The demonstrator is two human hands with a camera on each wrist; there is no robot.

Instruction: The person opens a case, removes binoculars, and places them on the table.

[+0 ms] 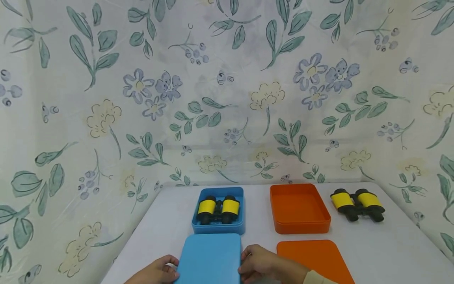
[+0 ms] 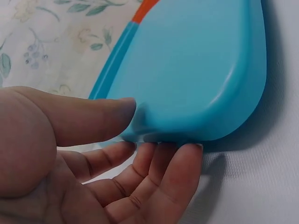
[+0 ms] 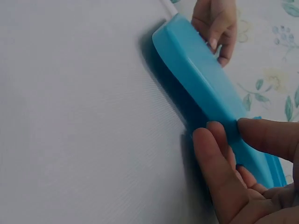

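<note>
Gripping blue lid (image 1: 211, 258) at opposite side edges, with left hand (image 1: 157, 271) and right hand (image 1: 260, 263), thumbs at upper edge, fingers curled below. Held between both hands, directly on near side of uncovered blue box (image 1: 218, 229) with binoculars (image 1: 230, 208) inside. Roughly lined up with box, slightly left. Can't tell whether touching box or just short of it. Can't judge long axis, near end being cut off in head view. Slightly farther forward with right hand, so nearer box on that side.

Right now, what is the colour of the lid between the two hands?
The lid is plain light blue; the head view shows it best.
</note>
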